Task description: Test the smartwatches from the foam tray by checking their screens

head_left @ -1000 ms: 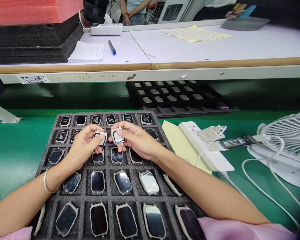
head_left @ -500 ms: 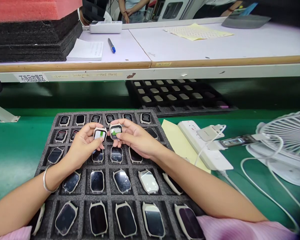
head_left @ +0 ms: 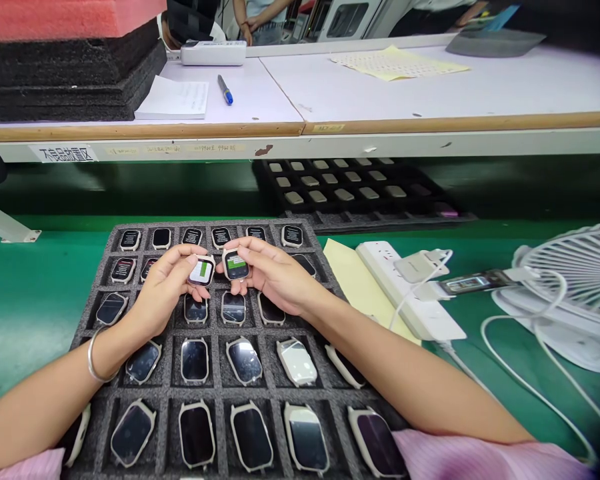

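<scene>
My left hand (head_left: 167, 283) is closed around a smartwatch (head_left: 201, 271) without a strap, its lit screen white and green. In my right hand (head_left: 273, 270) is a second smartwatch (head_left: 237, 265), pinched between thumb and fingers, its screen lit green and dark. The two watches are side by side, a small gap between them, above a grey foam tray (head_left: 219, 392). Pale-framed watch bodies fill many of the tray's compartments. Those in the far row show text on dark screens; most nearer ones, like this watch (head_left: 195, 361), look dark. My hands and forearms hide some compartments.
Right of the tray lie a yellow sheet (head_left: 347, 273), a white power strip (head_left: 405, 293) with plugs and cables, and a white fan (head_left: 575, 287). Under the raised shelf (head_left: 430, 100) sits another watch tray (head_left: 330, 217). Foam blocks (head_left: 65, 73), a notepad and a pen rest on the shelf.
My right thumb has moved up from the lower part of its watch to the top edge. My left thumb has also shifted up, and its watch is turned slightly.
</scene>
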Tool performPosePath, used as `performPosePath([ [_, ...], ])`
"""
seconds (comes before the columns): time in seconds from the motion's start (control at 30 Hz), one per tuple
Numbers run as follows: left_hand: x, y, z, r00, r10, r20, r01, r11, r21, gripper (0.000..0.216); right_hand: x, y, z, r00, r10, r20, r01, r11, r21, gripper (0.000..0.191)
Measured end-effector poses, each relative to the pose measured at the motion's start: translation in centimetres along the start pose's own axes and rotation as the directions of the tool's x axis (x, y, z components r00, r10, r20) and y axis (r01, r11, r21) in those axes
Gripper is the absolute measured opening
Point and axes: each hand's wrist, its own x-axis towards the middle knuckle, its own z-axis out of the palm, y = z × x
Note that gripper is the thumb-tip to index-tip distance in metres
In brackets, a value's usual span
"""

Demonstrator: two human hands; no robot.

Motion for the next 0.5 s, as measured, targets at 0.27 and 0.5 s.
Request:
performPosePath([
  [0.27, 0.08, -0.25, -0.11, 0.997, 0.074, 0.023, -0.076, 0.993, 0.094, 0.025, -0.01, 0.02, -0.03, 1.0, 0.007, 0.002, -0.007, 1.0, -0.001, 0.028],
  [0.5, 0.12, -0.28, -0.21, 0.994, 0.101, 0.031, -0.102, 0.993, 0.06, 0.036, 0.02, 0.09, -0.1, 1.0, -0.01, -0.007, 0.01, 1.0, 0.007, 0.029],
])
